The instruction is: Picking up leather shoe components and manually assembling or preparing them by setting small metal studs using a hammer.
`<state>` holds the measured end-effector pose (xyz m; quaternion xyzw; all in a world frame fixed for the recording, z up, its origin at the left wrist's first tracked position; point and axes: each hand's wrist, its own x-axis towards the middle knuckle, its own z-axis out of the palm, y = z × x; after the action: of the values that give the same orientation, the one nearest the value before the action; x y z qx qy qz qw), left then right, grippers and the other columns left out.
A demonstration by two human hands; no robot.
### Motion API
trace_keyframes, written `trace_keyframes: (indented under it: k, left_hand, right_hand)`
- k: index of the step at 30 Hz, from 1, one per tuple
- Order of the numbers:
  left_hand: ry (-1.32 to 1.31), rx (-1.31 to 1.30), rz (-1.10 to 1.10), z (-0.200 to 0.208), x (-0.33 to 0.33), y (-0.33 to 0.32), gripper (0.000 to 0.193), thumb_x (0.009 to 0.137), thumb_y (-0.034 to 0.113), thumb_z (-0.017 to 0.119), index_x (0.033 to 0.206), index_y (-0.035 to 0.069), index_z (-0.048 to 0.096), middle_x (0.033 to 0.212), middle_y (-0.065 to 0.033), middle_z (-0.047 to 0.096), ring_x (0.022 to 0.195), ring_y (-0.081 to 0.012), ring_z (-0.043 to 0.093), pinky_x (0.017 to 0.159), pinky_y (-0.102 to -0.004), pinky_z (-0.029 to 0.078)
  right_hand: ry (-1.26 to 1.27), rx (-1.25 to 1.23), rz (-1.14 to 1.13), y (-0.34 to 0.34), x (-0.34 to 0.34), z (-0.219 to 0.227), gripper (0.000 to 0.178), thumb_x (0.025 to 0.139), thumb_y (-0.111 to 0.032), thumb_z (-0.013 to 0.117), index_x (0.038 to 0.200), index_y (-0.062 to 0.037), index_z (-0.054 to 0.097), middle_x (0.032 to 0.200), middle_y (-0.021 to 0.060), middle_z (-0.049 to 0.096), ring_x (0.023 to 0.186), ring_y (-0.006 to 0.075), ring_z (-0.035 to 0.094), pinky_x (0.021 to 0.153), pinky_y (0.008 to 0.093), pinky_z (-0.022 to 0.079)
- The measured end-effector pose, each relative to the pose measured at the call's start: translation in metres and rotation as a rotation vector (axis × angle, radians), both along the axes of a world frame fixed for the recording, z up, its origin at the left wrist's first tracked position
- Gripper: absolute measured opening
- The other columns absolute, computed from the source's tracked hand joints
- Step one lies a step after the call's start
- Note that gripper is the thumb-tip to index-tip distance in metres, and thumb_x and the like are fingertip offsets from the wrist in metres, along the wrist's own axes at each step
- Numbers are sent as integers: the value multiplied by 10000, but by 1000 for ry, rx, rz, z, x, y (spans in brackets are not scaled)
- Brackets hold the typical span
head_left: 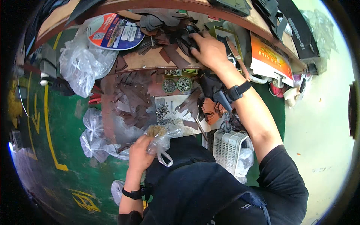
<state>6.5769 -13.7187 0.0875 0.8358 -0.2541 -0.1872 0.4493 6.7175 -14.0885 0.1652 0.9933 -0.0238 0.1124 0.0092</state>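
Note:
My left hand point(141, 154) is closed on a clear plastic bag point(162, 144), held low over the near edge of the bench. Something yellowish-brown and fine shows through the plastic; I cannot make out its kind. Up on the shelf, my right hand point(210, 49) reaches into a heap of dark pieces. Its fingers curl over a black leather-like piece point(184, 42), and their tips are partly hidden. Below, small metal fittings point(163, 114) lie scattered on a pale board point(190, 131). Brown leather pieces point(131, 101) lie in a heap to their left.
Two round tubs of metal bits point(183, 84) stand under the shelf edge point(150, 66). A round printed card point(115, 32) and a plastic bag point(84, 67) are at left. An orange printed sheet point(270, 56) hangs at right. Beside my lap stands a white basket point(227, 150).

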Motion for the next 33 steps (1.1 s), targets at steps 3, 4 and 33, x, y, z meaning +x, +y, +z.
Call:
trace_keyframes:
  k: [3, 4, 33]
  left_hand:
    - [27, -2, 55, -3, -2, 9, 279, 691, 82, 671, 965, 38, 638, 910, -165, 614, 844, -390, 615, 715, -440, 501]
    - [30, -11, 64, -3, -3, 13, 279, 691, 82, 671, 965, 38, 638, 910, -165, 614, 844, -390, 615, 715, -440, 501]
    - [19, -4, 177, -3, -3, 60, 260, 684, 58, 652, 940, 11, 642, 917, -192, 626, 871, -409, 611, 751, -437, 497]
  right_hand:
    - [-26, 29, -6, -6, -3, 0, 429, 804, -297, 672, 1204, -170, 588, 1056, 158, 624, 915, 359, 649, 766, 447, 534]
    - [-23, 20, 3, -5, -3, 0, 429, 804, -297, 672, 1204, -170, 588, 1056, 158, 624, 915, 359, 649, 766, 447, 534]
    - [110, -6, -157, 69, -13, -32, 420, 841, -292, 669, 1181, -56, 600, 1045, 213, 635, 924, 386, 645, 774, 456, 527]
